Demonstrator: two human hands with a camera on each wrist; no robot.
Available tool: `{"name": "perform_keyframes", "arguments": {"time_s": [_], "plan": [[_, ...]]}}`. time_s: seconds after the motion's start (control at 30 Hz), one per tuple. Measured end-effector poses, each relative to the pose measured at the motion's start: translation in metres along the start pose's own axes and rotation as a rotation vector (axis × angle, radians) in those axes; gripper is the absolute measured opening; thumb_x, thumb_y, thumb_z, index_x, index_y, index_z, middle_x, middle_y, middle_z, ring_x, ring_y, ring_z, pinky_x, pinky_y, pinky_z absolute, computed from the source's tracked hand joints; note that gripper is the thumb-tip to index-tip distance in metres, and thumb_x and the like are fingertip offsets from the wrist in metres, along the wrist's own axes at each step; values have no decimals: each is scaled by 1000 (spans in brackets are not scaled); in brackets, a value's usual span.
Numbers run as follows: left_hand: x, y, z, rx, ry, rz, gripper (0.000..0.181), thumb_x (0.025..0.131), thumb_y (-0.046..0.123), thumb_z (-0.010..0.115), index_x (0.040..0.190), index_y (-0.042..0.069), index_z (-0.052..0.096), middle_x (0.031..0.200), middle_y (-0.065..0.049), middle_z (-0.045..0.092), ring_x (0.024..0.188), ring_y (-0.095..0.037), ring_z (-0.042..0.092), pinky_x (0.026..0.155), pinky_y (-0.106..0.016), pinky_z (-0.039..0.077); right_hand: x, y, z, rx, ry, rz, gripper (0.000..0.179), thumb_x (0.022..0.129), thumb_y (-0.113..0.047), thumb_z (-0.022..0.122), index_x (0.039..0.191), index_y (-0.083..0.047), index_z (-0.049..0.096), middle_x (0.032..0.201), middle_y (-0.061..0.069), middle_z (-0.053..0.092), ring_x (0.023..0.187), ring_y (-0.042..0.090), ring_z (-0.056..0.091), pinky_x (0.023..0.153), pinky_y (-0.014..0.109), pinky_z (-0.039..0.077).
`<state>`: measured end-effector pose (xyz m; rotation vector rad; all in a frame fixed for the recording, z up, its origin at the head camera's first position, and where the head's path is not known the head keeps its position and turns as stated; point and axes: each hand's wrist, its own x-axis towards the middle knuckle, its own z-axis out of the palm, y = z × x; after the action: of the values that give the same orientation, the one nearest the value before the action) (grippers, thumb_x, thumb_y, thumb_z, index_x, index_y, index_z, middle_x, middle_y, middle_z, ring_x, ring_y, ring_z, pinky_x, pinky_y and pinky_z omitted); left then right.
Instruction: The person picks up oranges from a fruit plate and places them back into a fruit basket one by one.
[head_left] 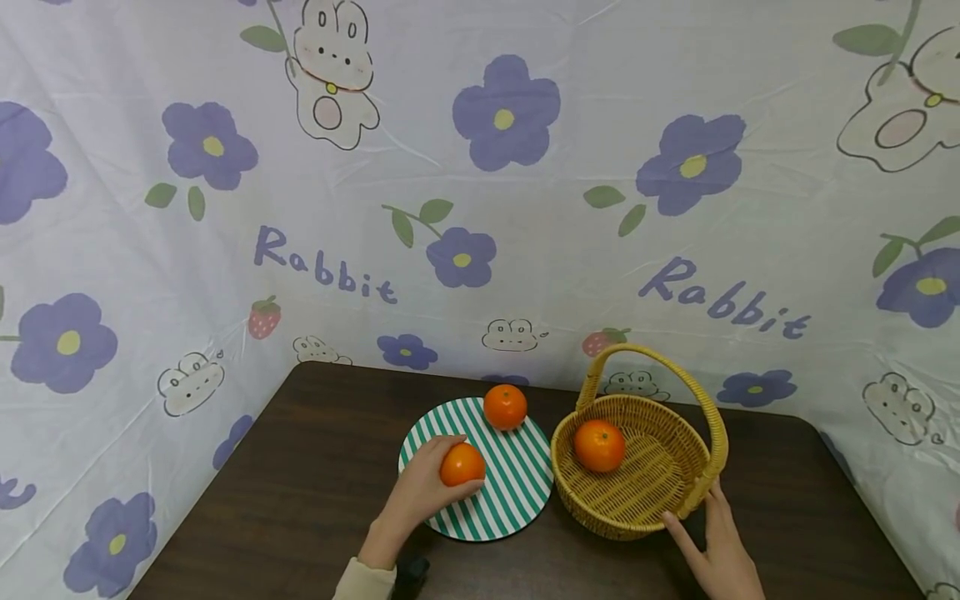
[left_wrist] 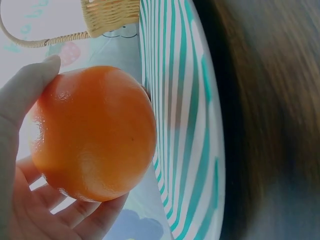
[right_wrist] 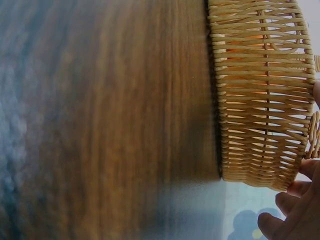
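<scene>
orange (head_left: 462, 464) number one sits in the grasp of my left hand (head_left: 427, 483), at lower centre of my head view, over the round green-and-white striped plate (head_left: 517, 487). i have my thumb on one side of the fruit and my fingers on the other; whether it touches the plate, i cannot tell. a second orange (head_left: 505, 407) rests on the plate's upper edge. to the right, just beside the plate, stands the wicker basket (head_left: 652, 475), its arched handle (head_left: 717, 417) upright, with a third orange (head_left: 599, 446) in its left part. at lower right, my right hand (head_left: 720, 550) touches the basket near the foot of the handle; i cannot tell if it truly grips or only rests there. everything stands on a dark brown wood-grain table (head_left: 262, 467). filling the upper frame i see white fabric (head_left: 570, 250) printed with purple flowers, bunnies, strawberries and the word "rabbit".
</scene>
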<state>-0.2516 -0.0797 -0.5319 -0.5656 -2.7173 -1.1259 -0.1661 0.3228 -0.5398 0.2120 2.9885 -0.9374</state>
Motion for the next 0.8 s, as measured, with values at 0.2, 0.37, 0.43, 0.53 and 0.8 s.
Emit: {"name": "perform_keyframes", "arguments": {"time_s": [0.2,0.37,0.43,0.53,0.8], "plan": [[2,6,4,-11,-28,12,65,76,48,72,130,18,51,122,-2,54,98,-18,55,78,-37,50,0,-2,-2,-2,-22,15,96,90,-64,34,146,-1,-13,149,27,-19,129,57,11,89,71,28],[6,10,8,0,-26,36,66,75,49,72,130,18,51,125,-1,54,101,-18,55,79,-37,50,-1,-2,-2,0,-26,21,96,90,-64,34,146,-2,-13,149,26,-20,129,57,11,90,71,27],[7,12,9,4,-29,44,66,75,49,72,130,18,51,124,-1,54,101,-18,55,80,-37,50,-1,-2,-2,1,-23,19,96,90,-64,35,146,-2,-13,149,26,-20,129,57,11,90,71,27],[9,17,12,4,-46,52,67,75,50,71,130,18,51,125,0,53,101,-17,54,81,-37,50,-1,-2,-2,2,-21,15,96,90,-64,35,146,-2,-12,149,26,-20,129,57,11,90,71,27],[12,27,18,8,-73,80,66,75,52,70,131,22,49,125,1,53,101,-16,54,80,-35,50,0,0,-1,3,-25,24,97,90,-65,34,146,-3,-13,149,25,-20,129,57,11,89,71,27]]}}
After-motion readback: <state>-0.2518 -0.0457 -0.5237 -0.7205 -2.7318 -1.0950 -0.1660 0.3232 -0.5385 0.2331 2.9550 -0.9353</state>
